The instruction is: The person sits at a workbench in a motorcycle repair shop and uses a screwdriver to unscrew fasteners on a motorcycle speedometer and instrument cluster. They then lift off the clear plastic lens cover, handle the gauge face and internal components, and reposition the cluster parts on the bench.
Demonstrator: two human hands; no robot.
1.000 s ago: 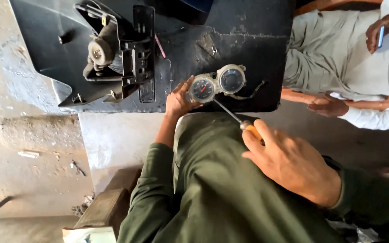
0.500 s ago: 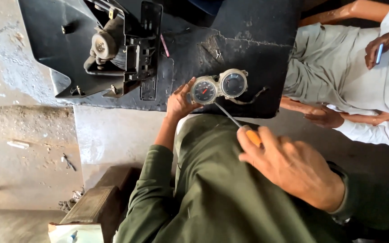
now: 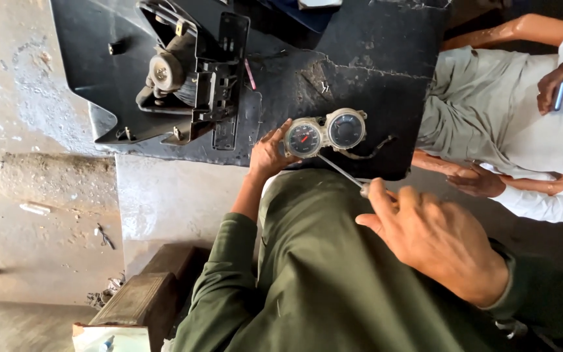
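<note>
Big black panel (image 3: 373,72) fills the top of the view, cracked and scuffed, lying flat over a concrete floor (image 3: 27,130). On its left part sits a black bracket assy (image 3: 193,78) w/ a round grey motor-like part (image 3: 164,70) at its side. Person's own leg in olive-green trousers (image 3: 333,280) takes up the lower middle, w/ a green sleeve (image 3: 219,287) on the left arm. A 2nd person in pale clothes (image 3: 490,111) sits at the right edge, holding a phone (image 3: 559,95) in 1 hand; other hand rests near the panel's corner.

Wooden block (image 3: 141,296) lies lower left on the floor.

Gauge cluster (image 3: 326,132), 2 round dials side by side, rests on the panel near its front edge; left dial shows a red needle. A short wire (image 3: 376,146) trails from its right side.

Left hand (image 3: 270,153) grips the left dial's rim, fingers curled round it. Right hand (image 3: 434,238) is clenched round the handle of a screwdriver (image 3: 340,171), handle mostly hidden in the fist. Thin metal shaft runs up-left, tip touching the underside of the cluster betw. the 2 dials.
</note>
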